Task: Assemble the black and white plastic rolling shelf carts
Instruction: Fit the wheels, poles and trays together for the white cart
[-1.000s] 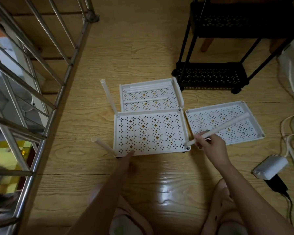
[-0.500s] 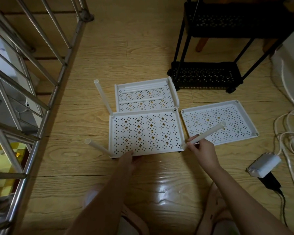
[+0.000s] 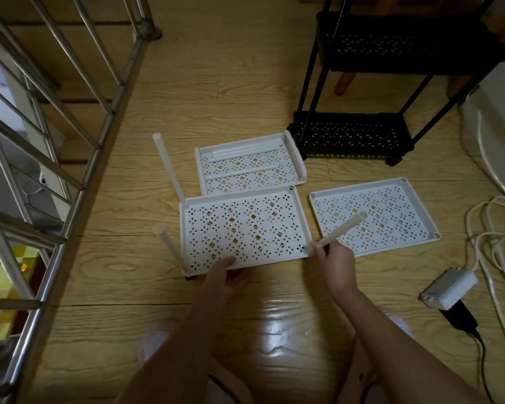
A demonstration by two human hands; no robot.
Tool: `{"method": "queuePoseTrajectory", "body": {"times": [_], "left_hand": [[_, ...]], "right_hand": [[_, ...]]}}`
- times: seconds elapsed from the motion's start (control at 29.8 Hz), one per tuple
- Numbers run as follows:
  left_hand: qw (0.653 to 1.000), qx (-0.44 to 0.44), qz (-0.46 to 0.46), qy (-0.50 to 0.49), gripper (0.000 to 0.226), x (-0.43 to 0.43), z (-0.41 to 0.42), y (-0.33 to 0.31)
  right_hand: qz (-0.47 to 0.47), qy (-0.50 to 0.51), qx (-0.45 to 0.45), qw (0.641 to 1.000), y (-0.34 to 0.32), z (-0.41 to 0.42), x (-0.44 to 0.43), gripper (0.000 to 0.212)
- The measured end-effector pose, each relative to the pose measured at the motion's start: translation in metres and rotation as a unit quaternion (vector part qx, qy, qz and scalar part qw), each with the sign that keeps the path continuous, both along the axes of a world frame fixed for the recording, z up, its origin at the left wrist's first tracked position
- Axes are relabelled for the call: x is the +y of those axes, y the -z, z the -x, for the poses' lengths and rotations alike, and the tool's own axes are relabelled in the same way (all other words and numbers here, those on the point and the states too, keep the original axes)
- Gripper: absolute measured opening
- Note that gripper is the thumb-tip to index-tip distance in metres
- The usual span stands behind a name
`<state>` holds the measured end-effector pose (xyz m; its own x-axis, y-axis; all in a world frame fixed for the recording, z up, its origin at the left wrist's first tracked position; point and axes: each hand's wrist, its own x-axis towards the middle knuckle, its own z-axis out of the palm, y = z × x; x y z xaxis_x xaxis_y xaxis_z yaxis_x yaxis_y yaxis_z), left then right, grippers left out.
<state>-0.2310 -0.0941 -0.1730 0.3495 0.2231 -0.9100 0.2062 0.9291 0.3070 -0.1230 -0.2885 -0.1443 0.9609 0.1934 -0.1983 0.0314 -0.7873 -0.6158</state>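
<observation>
On the glossy wood-plank floor (image 3: 245, 83), beside the finished black cart (image 3: 391, 83), my perforated white tray (image 3: 242, 228) lies flat. My left hand (image 3: 225, 275) pinches its near edge; my right hand (image 3: 337, 263) grips a smooth white tube (image 3: 343, 228), now steeper, its foot at the tray's near-right corner.

Three white trays, one black cart, a scatter of tubes on the floor.
White perforated trays number three: near one (image 3: 242, 228), far one (image 3: 250, 167), right one (image 3: 373, 217). Standing tubes, two (image 3: 168, 167) (image 3: 171, 249); a third (image 3: 340, 228) held at the corner; about three more lie in the far tray. One black cart (image 3: 362, 135), two hands (image 3: 226, 277) (image 3: 337, 265).
</observation>
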Motion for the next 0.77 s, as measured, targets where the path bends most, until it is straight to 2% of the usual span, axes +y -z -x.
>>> {"method": "queuePoseTrajectory", "body": {"times": [0.07, 0.1, 0.13, 0.17, 0.2, 0.27, 0.3, 0.34, 0.44, 0.5, 0.54, 0.64, 0.71, 0.77], "left_hand": [[1.000, -0.004, -0.017, 0.009, 0.020, -0.007, 0.000, -0.005], [0.999, -0.006, -0.031, 0.015, 0.013, -0.008, 0.000, -0.007], [0.999, -0.007, -0.049, 0.021, 0.009, -0.008, 0.001, -0.010], [0.997, -0.013, -0.066, 0.031, 0.007, -0.006, 0.001, -0.015], [0.995, -0.015, -0.088, 0.039, 0.007, -0.003, 0.001, -0.019], [0.991, -0.026, -0.118, 0.059, 0.009, 0.003, -0.002, -0.033], [0.989, -0.020, -0.131, 0.066, 0.045, 0.007, -0.003, -0.039], [0.985, -0.017, -0.156, 0.075, 0.038, 0.011, -0.005, -0.048], [0.969, -0.023, -0.227, 0.092, 0.043, 0.020, -0.006, -0.075], [0.958, -0.029, -0.270, 0.096, 0.035, 0.026, -0.008, -0.095], [0.951, -0.033, -0.292, 0.092, 0.032, 0.028, -0.008, -0.105], [0.938, -0.064, -0.322, 0.115, 0.032, 0.022, -0.010, -0.134], [0.916, -0.107, -0.311, 0.230, 0.036, 0.001, -0.011, -0.150], [0.872, -0.140, -0.300, 0.361, 0.037, -0.027, -0.007, -0.166]], "right_hand": [[0.092, -0.042, 0.076, 0.992, -0.011, -0.002, 0.000, 0.032], [0.157, -0.092, 0.085, 0.980, -0.017, 0.001, 0.000, 0.031], [0.211, -0.144, 0.055, 0.965, -0.026, 0.005, 0.002, 0.027], [0.254, -0.199, -0.017, 0.947, -0.032, 0.011, 0.004, 0.020], [0.291, -0.255, -0.097, 0.917, -0.039, 0.016, 0.006, 0.011], [0.365, -0.312, -0.197, 0.855, -0.055, 0.023, 0.012, 0.026], [0.411, -0.348, -0.208, 0.817, -0.068, 0.026, 0.017, 0.029], [0.446, -0.384, -0.210, 0.781, -0.079, 0.029, 0.018, 0.029], [0.511, -0.483, -0.222, 0.675, -0.110, 0.030, 0.026, 0.031], [0.539, -0.549, -0.245, 0.590, -0.135, 0.030, 0.026, 0.026], [0.534, -0.576, -0.246, 0.568, -0.144, 0.028, 0.025, 0.023], [0.479, -0.636, -0.282, 0.536, -0.170, 0.022, 0.021, 0.011], [0.437, -0.635, -0.298, 0.563, -0.182, 0.021, 0.022, 0.018], [0.410, -0.635, -0.268, 0.597, -0.202, 0.027, 0.028, 0.015]]}}
